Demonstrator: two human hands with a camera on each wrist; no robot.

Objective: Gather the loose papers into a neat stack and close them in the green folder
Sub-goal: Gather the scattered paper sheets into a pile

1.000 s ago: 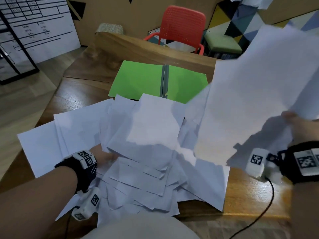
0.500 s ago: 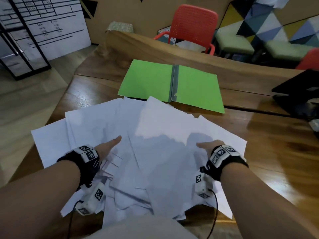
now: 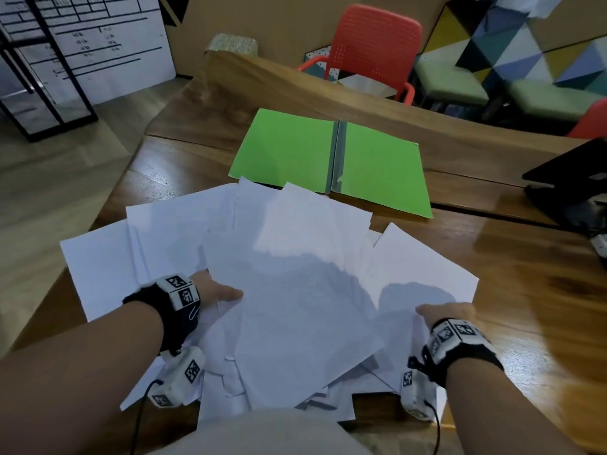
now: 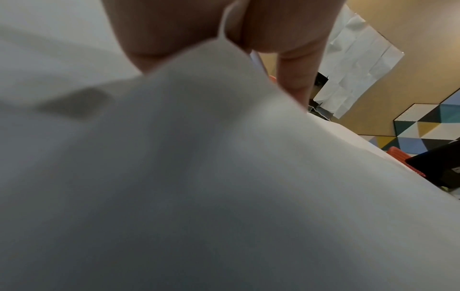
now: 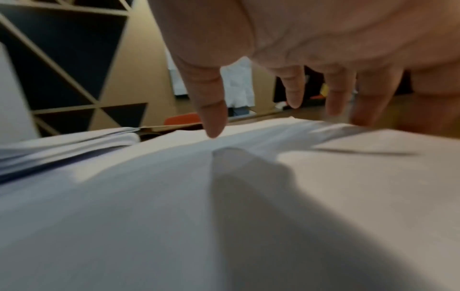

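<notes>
One sprawl of loose papers (image 3: 295, 290), too overlapped to be counted, is being flanked by two hands on the counter (image 3: 525, 290). The left hand (image 3: 213, 292) is being slid under a sheet, apparently pinching it, while the right hand (image 3: 446, 311) is being rested spread-fingered on top. One green folder (image 3: 285, 149) is being left open.

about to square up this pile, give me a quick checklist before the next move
1. Green folder open and flat on the wooden table: ok.
2. Loose papers squared into one stack: not ok, fanned and overlapping.
3. Sheets clear of the folder: not ok, the far corners overlap its near edge.
4. Left hand on the pile's left side: ok.
5. Right hand on the right side, fingers spread on paper: ok.
6. Sheets all on the table: not ok, some overhang the near edge.
</notes>
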